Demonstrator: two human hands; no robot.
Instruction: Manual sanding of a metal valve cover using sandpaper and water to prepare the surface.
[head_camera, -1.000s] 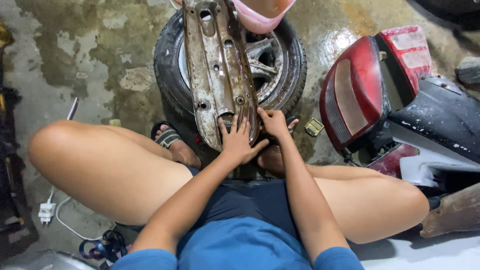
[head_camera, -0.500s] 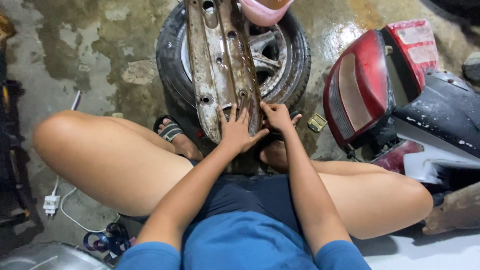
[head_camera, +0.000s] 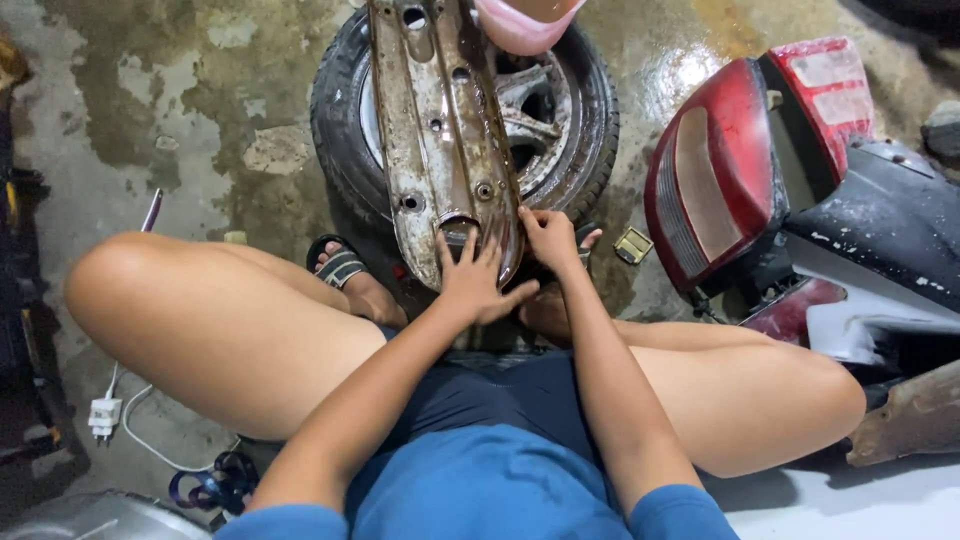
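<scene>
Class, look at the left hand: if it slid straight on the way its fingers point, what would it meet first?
The left hand already rests on the rusty metal part; going on, it would probably run up that part, over the tyre.

Tail light (head_camera: 715, 180) right, bare floor (head_camera: 180, 110) left

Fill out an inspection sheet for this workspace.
Surface: wet, stained concrete floor.
Job's things: long rusty brown metal panel lying across a black rubber tyre with spoked wheel.
Clutter: red tail-light housing, small brass-coloured clip, pink plastic container.
Hands: left hand flat on the panel's near end; right hand on its edge.
Cables: white cord with plug.
Surroundings: dark scooter bodywork.
</scene>
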